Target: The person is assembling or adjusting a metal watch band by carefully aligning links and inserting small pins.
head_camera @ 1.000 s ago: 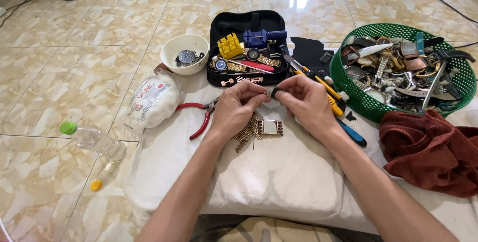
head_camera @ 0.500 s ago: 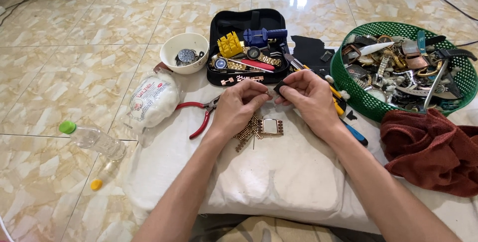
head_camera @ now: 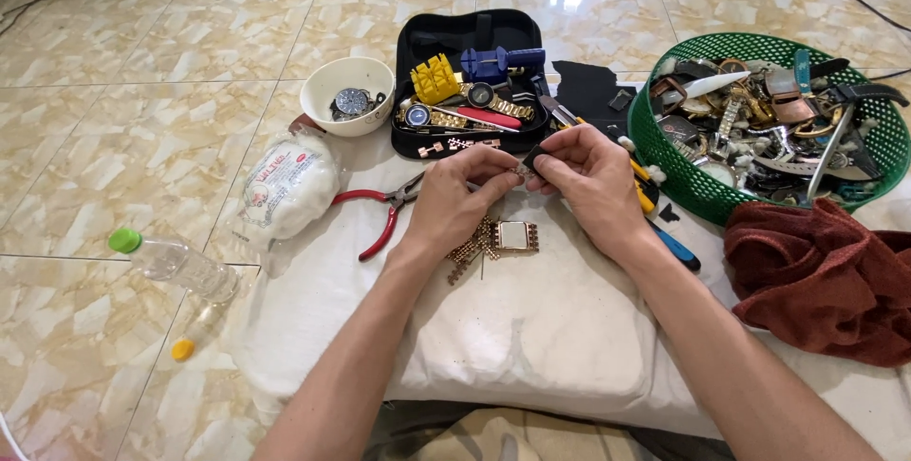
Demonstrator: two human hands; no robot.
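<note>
Hands meet over a white cloth (head_camera: 531, 328) spread on the tiled floor (head_camera: 123, 138), seen from the head camera. The left hand (head_camera: 454, 197) and the right hand (head_camera: 586, 176) are both pinched shut, fingertips almost touching, and between them they grip a small piece of metal watch band (head_camera: 519, 173); it is too small to tell more about it. Just below the hands, on the cloth, lies a gold watch with a square face (head_camera: 501, 237), its band trailing to the left. Red-handled pliers (head_camera: 380, 216) lie beside the left wrist. Behind the hands an open black tool case (head_camera: 474, 77) holds a yellow block, a blue tool and gold watches. A white bowl (head_camera: 347, 96) with a watch in it stands left of the case. A green basket (head_camera: 759, 124) full of watches and straps sits to the right, with a dark red towel (head_camera: 821, 276) bunched in front of it. A white plastic bag (head_camera: 285, 188) lies at the cloth's left edge, and near it, on the tiles, a clear bottle with a green cap (head_camera: 171, 260).
</note>
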